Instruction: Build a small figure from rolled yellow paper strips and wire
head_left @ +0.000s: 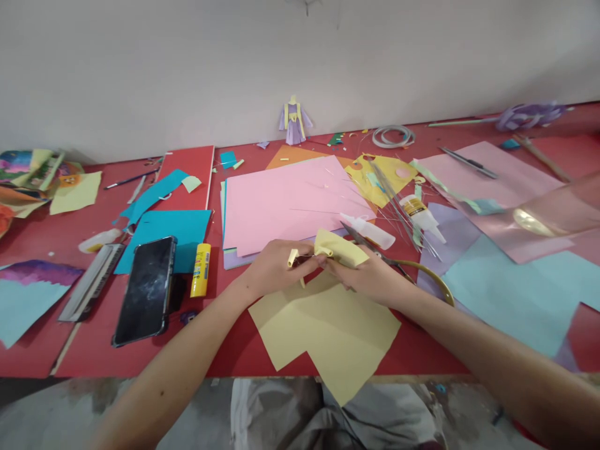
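Note:
Both hands are together above the middle of the table's front. My left hand [274,267] is closed, with a small rolled piece of pale yellow paper [292,257] sticking out from its fingers. My right hand [368,278] pinches a wider yellow paper strip [344,247], whose near end is curled into a roll by the thumbs. The fingertips meet, so part of the paper is hidden. Beneath lies a larger cut yellow sheet [328,331], reaching over the table edge. Scissors [359,236] with yellowish handles lie partly behind my right hand and forearm.
Pink sheets [285,200] lie behind my hands, with white glue bottles [372,231] to their right. A phone [145,287] and a yellow glue stick [201,270] are on the left. A paper doll [294,122] leans on the wall. A craft knife [469,162] lies at the right.

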### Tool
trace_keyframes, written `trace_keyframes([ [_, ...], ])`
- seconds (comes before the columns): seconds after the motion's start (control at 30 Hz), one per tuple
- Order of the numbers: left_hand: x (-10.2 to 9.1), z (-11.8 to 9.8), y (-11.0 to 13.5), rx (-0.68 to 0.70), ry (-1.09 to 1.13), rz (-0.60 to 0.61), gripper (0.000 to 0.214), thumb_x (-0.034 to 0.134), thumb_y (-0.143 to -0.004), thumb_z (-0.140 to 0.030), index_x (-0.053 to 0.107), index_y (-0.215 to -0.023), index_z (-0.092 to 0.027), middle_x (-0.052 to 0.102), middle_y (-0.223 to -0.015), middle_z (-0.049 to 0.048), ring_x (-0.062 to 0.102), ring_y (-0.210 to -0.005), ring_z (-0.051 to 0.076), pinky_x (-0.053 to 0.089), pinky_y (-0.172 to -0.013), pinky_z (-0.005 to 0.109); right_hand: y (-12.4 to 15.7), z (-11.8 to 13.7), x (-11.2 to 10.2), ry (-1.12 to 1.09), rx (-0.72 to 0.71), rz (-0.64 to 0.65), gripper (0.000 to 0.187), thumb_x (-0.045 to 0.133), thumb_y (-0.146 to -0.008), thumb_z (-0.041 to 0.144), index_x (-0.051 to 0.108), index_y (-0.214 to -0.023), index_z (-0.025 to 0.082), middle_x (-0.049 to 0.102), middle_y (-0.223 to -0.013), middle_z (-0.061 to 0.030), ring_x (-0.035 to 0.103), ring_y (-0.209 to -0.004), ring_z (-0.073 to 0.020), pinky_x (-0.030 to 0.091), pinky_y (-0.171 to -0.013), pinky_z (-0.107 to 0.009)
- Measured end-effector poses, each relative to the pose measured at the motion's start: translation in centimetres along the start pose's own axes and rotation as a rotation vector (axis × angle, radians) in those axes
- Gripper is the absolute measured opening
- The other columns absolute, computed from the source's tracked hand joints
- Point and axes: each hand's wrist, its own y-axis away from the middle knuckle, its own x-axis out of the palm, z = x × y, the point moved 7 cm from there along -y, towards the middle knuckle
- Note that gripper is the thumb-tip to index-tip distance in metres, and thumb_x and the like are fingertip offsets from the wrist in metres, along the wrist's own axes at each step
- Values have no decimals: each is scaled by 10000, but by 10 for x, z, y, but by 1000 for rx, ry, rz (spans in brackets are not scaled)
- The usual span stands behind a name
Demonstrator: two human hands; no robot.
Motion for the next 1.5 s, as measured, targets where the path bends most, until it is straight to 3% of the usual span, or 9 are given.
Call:
trace_keyframes([
  [0.4,-1,-3,-1,-2,-49,-3,327,501,-944,-391,642,-759,-160,649,-692,0,542,-640,108,401,-596,218,-2,-6,0,5,-96,-30,190,535,-894,330,543,-757,198,446,-544,74,369,-417,-67,294,-381,-206],
  [0.9,-1,-6,0,11,-32,7,309,498,-943,-362,625,-736,-170,633,-630,-13,538,-603,104,392,-567,201,0,-7,-1,14,-44,5,205,580,-868,360,501,-750,212,438,-534,72,378,-420,-79,283,-385,-210],
  [1.5,1,-5,-1,19,-93,16,313,482,-953,-372,660,-800,-164,689,-726,14,600,-665,122,425,-589,212,0,-12,0,34,-5,15,238,582,-863,353,468,-713,209,401,-524,74,351,-446,-81,276,-397,-215],
])
